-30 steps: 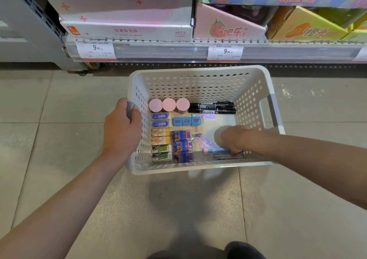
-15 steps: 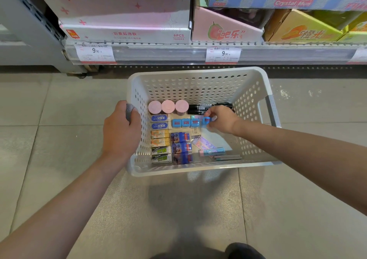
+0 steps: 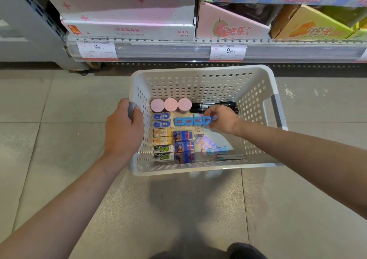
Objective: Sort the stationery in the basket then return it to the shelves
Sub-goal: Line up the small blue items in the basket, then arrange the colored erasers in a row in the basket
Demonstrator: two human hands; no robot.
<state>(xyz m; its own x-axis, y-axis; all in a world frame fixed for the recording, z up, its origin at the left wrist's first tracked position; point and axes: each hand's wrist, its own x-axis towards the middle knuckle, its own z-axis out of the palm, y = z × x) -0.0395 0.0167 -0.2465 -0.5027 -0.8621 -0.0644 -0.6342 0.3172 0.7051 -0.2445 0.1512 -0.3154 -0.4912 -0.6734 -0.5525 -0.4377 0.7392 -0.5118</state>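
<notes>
The left hand [image 3: 124, 131] grips the grey handle [image 3: 131, 109] of the white perforated plastic basket [image 3: 200, 84] on the tiled floor [image 3: 59, 103]. The right hand [image 3: 223, 119] — inside the basket — pinches a small blue square eraser [image 3: 207, 120] at the end of a row of three matching blue erasers [image 3: 188, 121], just beside them, near the black markers [image 3: 210, 105].

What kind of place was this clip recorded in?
Most likely a stationery or variety shop aisle. Price tags reading 9.90 sit on the shelf edge, retail display boxes are stacked above, and a white basket of erasers stands on the tiled floor.
</notes>
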